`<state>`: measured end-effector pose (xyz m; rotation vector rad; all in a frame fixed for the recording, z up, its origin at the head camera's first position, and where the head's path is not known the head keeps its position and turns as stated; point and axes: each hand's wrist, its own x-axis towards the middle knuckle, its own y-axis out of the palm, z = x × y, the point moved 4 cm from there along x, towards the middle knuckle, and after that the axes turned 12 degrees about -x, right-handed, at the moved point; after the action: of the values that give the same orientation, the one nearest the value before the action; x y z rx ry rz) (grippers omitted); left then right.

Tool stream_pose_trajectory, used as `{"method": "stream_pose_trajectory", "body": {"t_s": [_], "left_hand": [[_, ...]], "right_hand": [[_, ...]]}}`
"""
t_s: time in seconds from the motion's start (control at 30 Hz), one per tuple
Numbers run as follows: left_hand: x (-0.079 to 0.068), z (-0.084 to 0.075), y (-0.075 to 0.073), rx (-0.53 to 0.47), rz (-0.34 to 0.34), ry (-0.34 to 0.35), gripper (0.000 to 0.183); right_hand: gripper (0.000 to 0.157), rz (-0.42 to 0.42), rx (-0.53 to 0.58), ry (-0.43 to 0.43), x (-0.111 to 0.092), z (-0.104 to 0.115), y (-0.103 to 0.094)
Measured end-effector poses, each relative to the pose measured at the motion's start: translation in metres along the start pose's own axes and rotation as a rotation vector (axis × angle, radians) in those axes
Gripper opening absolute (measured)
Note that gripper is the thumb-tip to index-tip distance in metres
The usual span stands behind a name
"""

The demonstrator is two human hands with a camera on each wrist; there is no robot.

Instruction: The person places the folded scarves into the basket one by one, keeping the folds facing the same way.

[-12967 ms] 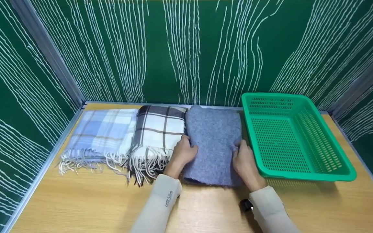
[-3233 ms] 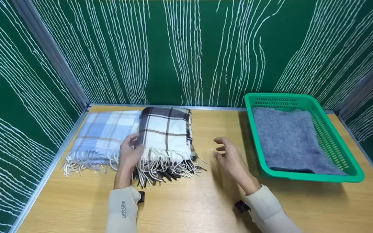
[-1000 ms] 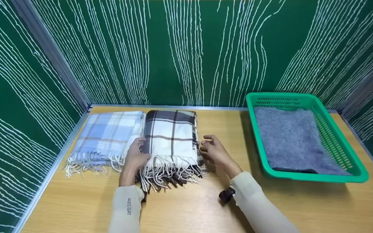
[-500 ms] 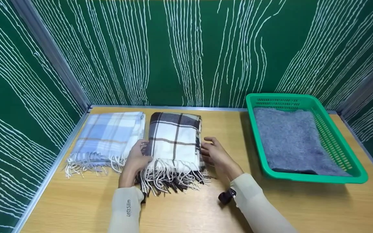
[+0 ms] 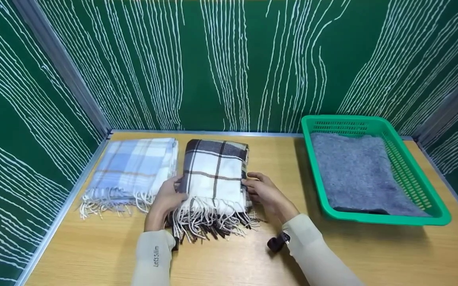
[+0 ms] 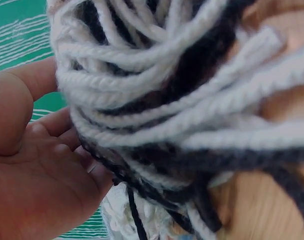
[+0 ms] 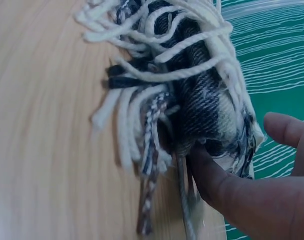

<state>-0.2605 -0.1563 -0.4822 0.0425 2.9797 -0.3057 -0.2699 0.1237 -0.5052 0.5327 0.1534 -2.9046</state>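
Note:
A folded brown, black and white plaid scarf (image 5: 215,178) with a fringe lies mid-table. My left hand (image 5: 169,196) is at its left side, thumb near the top edge. In the left wrist view the fingers (image 6: 56,122) reach behind the twisted tassels, partly hidden by them. My right hand (image 5: 266,192) touches the right side of the scarf with loosely bent fingers. In the right wrist view one finger (image 7: 212,175) goes in below the folded layers, while the thumb (image 7: 284,127) stands apart from the cloth.
Left of the plaid scarf lies a folded light-blue and white checked scarf (image 5: 129,163), also fringed. A green plastic basket (image 5: 412,186) on the right holds a folded grey-blue fuzzy cloth (image 5: 352,171). Green panels (image 5: 193,67) with white lines rise behind the wooden table (image 5: 229,266).
The grey-blue cloth went from the table into the basket. Since then the plaid scarf has shifted right and nearer, away from the blue one, and my right hand has come to its right side.

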Motion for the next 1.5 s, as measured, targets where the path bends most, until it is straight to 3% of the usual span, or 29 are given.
{"method": "stream_pose_trajectory", "body": {"t_s": [0.2,0.47,0.7,1.03,1.5], "left_hand": [[-0.002,0.001,-0.002,0.028,0.030,0.008,0.077],[-0.003,0.002,-0.002,-0.026,0.072,0.002,0.073],[-0.004,0.005,-0.003,-0.107,0.070,-0.048,0.067],[-0.002,0.010,-0.002,-0.282,0.061,-0.073,0.034],[-0.006,0.008,0.002,-0.356,0.035,-0.097,0.034]], "right_hand": [[0.051,0.050,-0.012,-0.022,0.000,0.001,0.001],[0.048,0.071,0.066,-0.011,-0.001,-0.001,0.000],[0.039,0.094,0.085,-0.006,-0.002,-0.003,-0.003],[0.035,0.098,0.070,-0.007,-0.006,-0.005,-0.006],[0.025,0.066,0.061,-0.035,-0.015,-0.002,-0.007]]}}
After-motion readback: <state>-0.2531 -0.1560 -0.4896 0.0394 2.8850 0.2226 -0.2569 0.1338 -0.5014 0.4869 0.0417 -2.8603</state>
